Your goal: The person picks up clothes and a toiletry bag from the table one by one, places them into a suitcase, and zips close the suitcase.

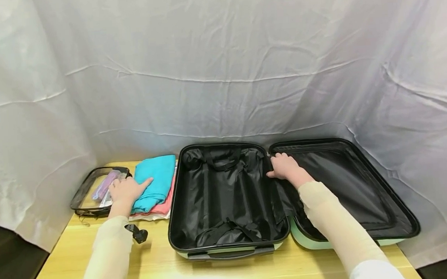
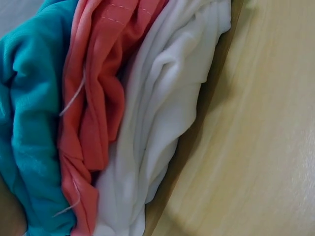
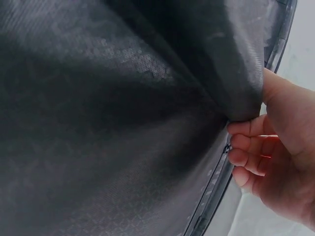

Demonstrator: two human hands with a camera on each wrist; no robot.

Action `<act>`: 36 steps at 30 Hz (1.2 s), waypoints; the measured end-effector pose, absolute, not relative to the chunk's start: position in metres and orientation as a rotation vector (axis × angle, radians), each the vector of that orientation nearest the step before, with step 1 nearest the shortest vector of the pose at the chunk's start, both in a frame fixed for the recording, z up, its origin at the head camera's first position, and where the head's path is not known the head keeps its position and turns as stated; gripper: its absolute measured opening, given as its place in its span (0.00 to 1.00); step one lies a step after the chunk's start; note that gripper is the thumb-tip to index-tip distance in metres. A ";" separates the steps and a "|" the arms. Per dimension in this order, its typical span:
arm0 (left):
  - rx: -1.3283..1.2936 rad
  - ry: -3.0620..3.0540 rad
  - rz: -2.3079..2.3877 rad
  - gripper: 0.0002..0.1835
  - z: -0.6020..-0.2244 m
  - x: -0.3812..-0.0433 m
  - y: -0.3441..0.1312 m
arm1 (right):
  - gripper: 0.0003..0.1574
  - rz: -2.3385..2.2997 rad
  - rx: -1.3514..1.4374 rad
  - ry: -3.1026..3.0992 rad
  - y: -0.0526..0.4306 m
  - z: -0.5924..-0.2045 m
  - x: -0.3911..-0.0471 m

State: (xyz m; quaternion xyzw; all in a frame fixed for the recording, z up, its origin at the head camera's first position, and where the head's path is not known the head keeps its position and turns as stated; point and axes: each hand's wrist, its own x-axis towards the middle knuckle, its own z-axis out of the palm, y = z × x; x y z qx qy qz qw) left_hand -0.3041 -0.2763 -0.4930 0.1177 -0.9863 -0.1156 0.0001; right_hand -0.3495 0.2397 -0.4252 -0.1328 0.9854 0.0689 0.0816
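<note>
An open suitcase (image 1: 230,245) lies flat, its black-lined deep half in the middle and its other half to the right. At the hinge side, my right hand (image 1: 285,168) pinches the black lining (image 3: 113,147) between thumb and fingers, beside a zipper in the right wrist view. My left hand (image 1: 126,190) is spread between a clear, black-edged pouch (image 1: 91,212) and folded teal cloth (image 1: 158,171), its thumb over the cloth. Coral cloth (image 2: 101,113) and white cloth (image 2: 162,98) lie under the teal one. Whether the left fingers press the pouch is hard to tell.
The wooden table (image 1: 158,263) carries everything. A purple packet (image 1: 106,184) lies in the pouch. Inside the suitcase are black straps (image 1: 229,228). A pale curtain (image 1: 223,71) closes off the back and both sides. The suitcase's right half (image 1: 389,206) reaches near the table's right edge.
</note>
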 end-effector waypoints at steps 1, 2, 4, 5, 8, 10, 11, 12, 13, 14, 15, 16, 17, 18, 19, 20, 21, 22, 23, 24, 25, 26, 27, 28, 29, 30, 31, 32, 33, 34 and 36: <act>0.371 -3.094 -0.366 0.60 -0.493 -0.304 -0.276 | 0.42 0.209 -0.395 2.943 0.240 -0.425 -0.350; 0.371 -3.087 -0.370 0.59 -0.492 -0.304 -0.276 | 0.42 0.210 -0.391 2.942 0.239 -0.425 -0.350; 0.367 -3.069 -0.385 0.58 -0.491 -0.303 -0.275 | 0.42 0.212 -0.379 2.939 0.239 -0.424 -0.351; 0.362 -3.058 -0.389 0.58 -0.491 -0.304 -0.275 | 0.42 0.213 -0.375 2.939 0.239 -0.424 -0.351; 0.332 -3.010 -0.388 0.55 -0.493 -0.304 -0.274 | 0.42 0.215 -0.371 2.937 0.239 -0.424 -0.352; 0.299 -2.971 -0.374 0.52 -0.494 -0.304 -0.273 | 0.42 0.220 -0.375 2.932 0.239 -0.424 -0.352; 0.277 -2.949 -0.367 0.50 -0.495 -0.304 -0.273 | 0.42 0.222 -0.377 2.932 0.239 -0.424 -0.351; 0.254 -2.927 -0.364 0.48 -0.496 -0.304 -0.272 | 0.42 0.223 -0.379 2.933 0.238 -0.424 -0.351; 0.230 -2.909 -0.356 0.46 -0.496 -0.304 -0.272 | 0.42 0.224 -0.381 2.935 0.238 -0.424 -0.351; 0.208 -2.893 -0.353 0.45 -0.497 -0.304 -0.271 | 0.42 0.222 -0.382 2.940 0.238 -0.424 -0.351; 0.185 -2.877 -0.350 0.44 -0.497 -0.304 -0.271 | 0.42 0.217 -0.383 2.946 0.238 -0.424 -0.351; 0.163 -2.863 -0.346 0.43 -0.497 -0.304 -0.270 | 0.42 0.212 -0.382 2.953 0.238 -0.424 -0.351; 0.141 -2.852 -0.344 0.42 -0.497 -0.304 -0.269 | 0.41 0.209 -0.381 2.956 0.237 -0.424 -0.350; 0.119 -2.844 -0.336 0.41 -0.498 -0.304 -0.269 | 0.41 0.206 -0.379 2.956 0.237 -0.424 -0.350; 0.102 -2.839 -0.334 0.40 -0.498 -0.304 -0.268 | 0.41 0.211 -0.380 2.953 0.237 -0.424 -0.350; 0.086 -2.832 -0.336 0.39 -0.499 -0.304 -0.268 | 0.41 0.211 -0.378 2.950 0.237 -0.424 -0.349; 0.070 -2.825 -0.335 0.38 -0.499 -0.304 -0.267 | 0.41 0.211 -0.376 2.945 0.237 -0.424 -0.349; 0.059 -2.818 -0.338 0.37 -0.499 -0.304 -0.267 | 0.41 0.211 -0.374 2.942 0.236 -0.424 -0.349; 0.047 -2.809 -0.334 0.36 -0.500 -0.304 -0.267 | 0.41 0.210 -0.374 2.940 0.236 -0.424 -0.349; 0.039 -2.800 -0.327 0.36 -0.500 -0.303 -0.267 | 0.41 0.207 -0.375 2.942 0.235 -0.423 -0.348; 0.037 -2.789 -0.323 0.35 -0.501 -0.303 -0.266 | 0.40 0.209 -0.378 2.944 0.235 -0.423 -0.348; 0.033 -2.778 -0.311 0.34 -0.501 -0.302 -0.265 | 0.40 0.204 -0.377 2.947 0.234 -0.423 -0.348; 0.029 -2.768 -0.300 0.33 -0.501 -0.302 -0.265 | 0.40 0.204 -0.379 2.950 0.234 -0.422 -0.347; 0.024 -2.757 -0.288 0.33 -0.501 -0.301 -0.265 | 0.40 0.205 -0.379 2.952 0.234 -0.422 -0.347; 0.017 -2.747 -0.278 0.33 -0.501 -0.301 -0.265 | 0.40 0.208 -0.378 2.952 0.233 -0.422 -0.347; 0.012 -2.742 -0.277 0.32 -0.501 -0.301 -0.264 | 0.40 0.213 -0.376 2.951 0.233 -0.421 -0.347; 0.009 -2.739 -0.282 0.32 -0.501 -0.301 -0.265 | 0.40 0.220 -0.375 2.950 0.233 -0.421 -0.347; 0.010 -2.739 -0.297 0.31 -0.501 -0.301 -0.265 | 0.40 0.221 -0.373 2.950 0.234 -0.421 -0.347; 0.013 -2.741 -0.316 0.32 -0.501 -0.301 -0.265 | 0.40 0.223 -0.371 2.948 0.234 -0.421 -0.347; 0.014 -2.745 -0.341 0.32 -0.501 -0.301 -0.265 | 0.39 0.223 -0.371 2.949 0.234 -0.422 -0.347; 0.025 -2.757 -0.407 0.32 -0.501 -0.300 -0.266 | 0.39 0.226 -0.370 2.948 0.234 -0.422 -0.347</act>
